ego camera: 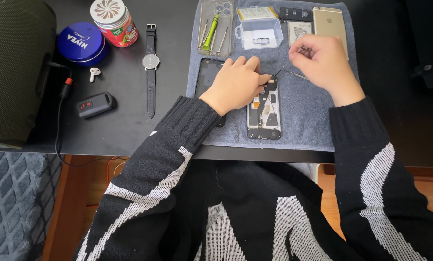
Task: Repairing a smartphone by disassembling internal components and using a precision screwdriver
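- On grey towel (303,121) near desk (124,121) front edge: opened phone (264,113), back removed, innards up; cloth likely there to stop parts sliding.
- Left hand (236,84) curled, fingertips pressing phone's top end, steadying it.
- Right hand (323,63) pinched shut on thin tweezers (294,74), tips angled toward phone's top.
- Toward far edge: clear tray of screwdrivers (215,29), small parts box (260,31), within reach.

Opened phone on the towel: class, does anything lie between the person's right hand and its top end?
Nothing visible does. The right hand holds a thin tool whose tip reaches toward the top of the opened phone across bare grey towel. The left hand rests on the phone's top from the other side.
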